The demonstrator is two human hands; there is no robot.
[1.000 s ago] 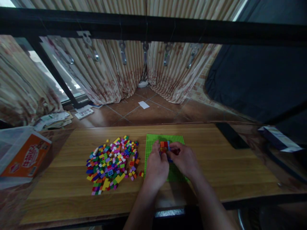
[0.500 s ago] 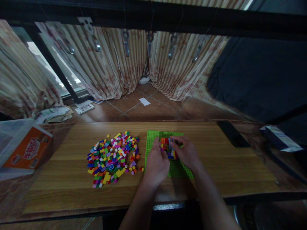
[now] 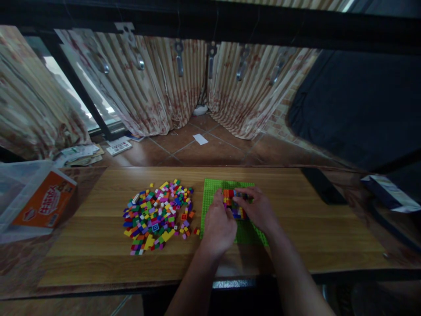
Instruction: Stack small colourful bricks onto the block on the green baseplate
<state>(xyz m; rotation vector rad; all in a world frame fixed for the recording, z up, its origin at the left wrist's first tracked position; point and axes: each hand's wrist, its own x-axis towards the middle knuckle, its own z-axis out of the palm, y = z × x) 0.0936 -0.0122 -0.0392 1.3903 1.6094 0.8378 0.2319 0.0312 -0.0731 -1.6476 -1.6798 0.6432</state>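
Observation:
A small multicoloured structure of toy building bricks (image 3: 238,213) stands on the green studded baseplate (image 3: 210,188). My left hand (image 3: 221,226) lies along its left side, fingers closed against the bricks. From the right, my right hand (image 3: 259,210) reaches over the structure, with thumb and forefinger pinched at its upper right part. A light-blue brick shows by those fingertips; its outline is partly hidden. Orange and red bricks (image 3: 228,193) form the far row. Left of the baseplate spreads a pile of loose toy bricks (image 3: 153,215) in many colours.
The wooden table (image 3: 98,263) carries everything. A black phone-like slab (image 3: 322,186) lies at its far right edge. A clear plastic bin (image 3: 23,175) with an orange label stands on the left. A blue and white box (image 3: 391,193) sits at the right.
The whole view has shifted slightly, so the table appears a little further right. Both hands stay at the brick structure, and the right fingertips have shifted only slightly on it.

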